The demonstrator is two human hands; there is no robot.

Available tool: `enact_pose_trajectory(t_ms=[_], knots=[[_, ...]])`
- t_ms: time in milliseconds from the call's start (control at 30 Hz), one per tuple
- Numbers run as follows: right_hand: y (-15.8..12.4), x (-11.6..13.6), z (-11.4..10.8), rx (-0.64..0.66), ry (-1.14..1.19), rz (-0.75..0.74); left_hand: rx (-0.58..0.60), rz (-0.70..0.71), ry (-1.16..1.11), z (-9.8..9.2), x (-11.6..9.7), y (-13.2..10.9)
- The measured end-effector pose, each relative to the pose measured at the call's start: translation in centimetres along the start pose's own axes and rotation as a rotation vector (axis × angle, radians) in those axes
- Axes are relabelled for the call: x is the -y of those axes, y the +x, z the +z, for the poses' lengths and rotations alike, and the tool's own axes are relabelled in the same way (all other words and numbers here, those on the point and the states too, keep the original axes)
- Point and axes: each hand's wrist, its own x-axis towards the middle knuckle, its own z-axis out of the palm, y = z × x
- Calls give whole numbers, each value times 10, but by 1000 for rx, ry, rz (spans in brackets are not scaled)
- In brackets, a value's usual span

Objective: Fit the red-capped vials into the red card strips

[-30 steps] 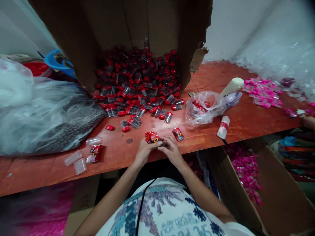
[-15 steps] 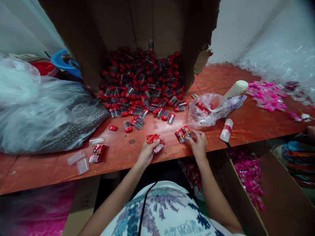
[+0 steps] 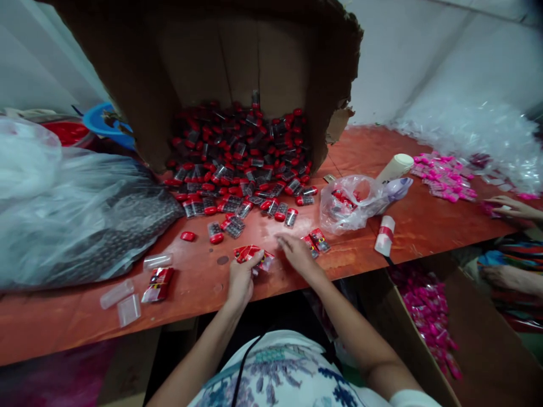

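My left hand (image 3: 242,278) is closed on several red printed packets (image 3: 251,253), fanned out just above the table's front edge. To the right of them my right hand (image 3: 297,254) reaches over the table with its fingers partly stretched, and I see nothing in them. Close beside its wrist lie two red printed packets (image 3: 319,239) with clear fronts. Behind both hands spreads a heap of small clear containers with red caps (image 3: 241,152), filled with dark balls. A loose red cap (image 3: 188,236) rests left of my left hand.
A large cardboard box (image 3: 263,62) stands behind the heap. On the left are a bag of dark balls (image 3: 139,226), clear empty tubes (image 3: 128,310) and a red packet stack (image 3: 158,284). Rightward lie a plastic bag (image 3: 352,217), a roll (image 3: 385,236) and another person's hand (image 3: 515,208).
My right hand has moved left, away from the two packets on the table towards my left hand. Another person's hand has come into view at the right.
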Motion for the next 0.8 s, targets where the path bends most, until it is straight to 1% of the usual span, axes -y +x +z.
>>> enact_pose_trajectory(t_ms=[67, 133, 200, 267, 367, 467, 567, 633, 700, 800], knots=[[22, -9, -6, -147, -231, 122, -46, 13, -53, 2, -5, 4], [41, -17, -6, -241, -382, 197, -71, -21, -107, 5, -10, 8], [52, -22, -3, -269, -447, 197, -99, -87, -154, 6, -14, 11], [51, -22, 1, -253, -456, 177, -134, -161, -190, 7, -17, 15], [32, -16, 1, -216, -396, 156, -163, -259, -225, 7, -19, 19], [-1, 0, -1, -216, -189, 55, -166, -308, -259, 8, -17, 22], [-35, 21, 2, -181, 81, -39, -147, -300, -287, 9, -14, 23], [-50, 32, 7, -165, 182, -70, -123, -283, -291, 10, -11, 22], [-58, 37, 12, -161, 222, -84, -100, -267, -278, 11, -9, 20], [-61, 35, 16, -140, 221, -110, -66, -221, -233, 10, -7, 15]])
